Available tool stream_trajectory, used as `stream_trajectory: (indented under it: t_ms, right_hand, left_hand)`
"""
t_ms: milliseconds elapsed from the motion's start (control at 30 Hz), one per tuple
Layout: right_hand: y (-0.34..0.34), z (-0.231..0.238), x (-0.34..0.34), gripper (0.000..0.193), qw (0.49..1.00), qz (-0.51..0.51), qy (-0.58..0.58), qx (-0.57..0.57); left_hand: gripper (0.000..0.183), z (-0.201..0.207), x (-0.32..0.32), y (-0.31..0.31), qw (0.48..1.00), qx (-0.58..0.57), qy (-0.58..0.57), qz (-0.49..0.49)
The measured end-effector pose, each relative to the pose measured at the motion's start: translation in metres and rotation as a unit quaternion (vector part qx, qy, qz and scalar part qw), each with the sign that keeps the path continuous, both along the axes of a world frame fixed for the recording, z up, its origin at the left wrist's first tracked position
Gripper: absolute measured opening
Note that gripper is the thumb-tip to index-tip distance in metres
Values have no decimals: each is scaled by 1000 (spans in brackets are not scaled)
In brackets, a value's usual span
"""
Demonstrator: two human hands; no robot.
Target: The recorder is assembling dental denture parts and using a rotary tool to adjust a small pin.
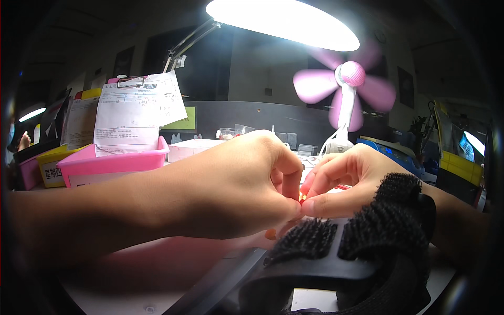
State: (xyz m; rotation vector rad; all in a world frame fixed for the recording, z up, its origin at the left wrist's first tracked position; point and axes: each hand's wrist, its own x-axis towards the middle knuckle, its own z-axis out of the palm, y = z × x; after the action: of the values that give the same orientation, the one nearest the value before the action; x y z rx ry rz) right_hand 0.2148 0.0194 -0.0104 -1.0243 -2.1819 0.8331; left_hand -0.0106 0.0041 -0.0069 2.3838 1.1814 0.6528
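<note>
My left hand (257,189) reaches across from the left, its thumb and fingers curled into a pinch. Facing it, my right hand (349,181) is closed in a pinch too, and the fingertips of both meet. Between them shows a tiny shiny red and gold piece (303,197); its kind is too small to tell and the fingers cover most of it. Behind the right thumb runs a thin red edge, partly hidden by the fingers.
A black strap with bristly patches (378,226) blocks the lower right. Pink bin (115,165) with clipped papers (128,113) stands left, beside a yellow bin (52,160). Behind are a white box (193,150), a spinning pink fan (349,74) and a bright lamp (283,21).
</note>
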Motion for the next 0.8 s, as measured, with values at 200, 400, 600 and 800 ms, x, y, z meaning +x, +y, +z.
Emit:
stream_trajectory:
  t_ms: [200,400,600,800]
  right_hand:
    - [-9,5,-10,18,999,-43,2,-15]
    - [-13,4,-12,15,998,-64,-15,-16]
    - [-7,2,-10,18,999,-40,2,-18]
    - [-3,4,-8,19,993,-62,61,-81]
  left_hand:
    - [22,3,0,7,999,19,36,-16]
    - [22,5,2,5,999,21,39,-5]
    - [23,3,-1,-2,999,19,28,2]
    - [23,4,-3,9,994,92,51,-40]
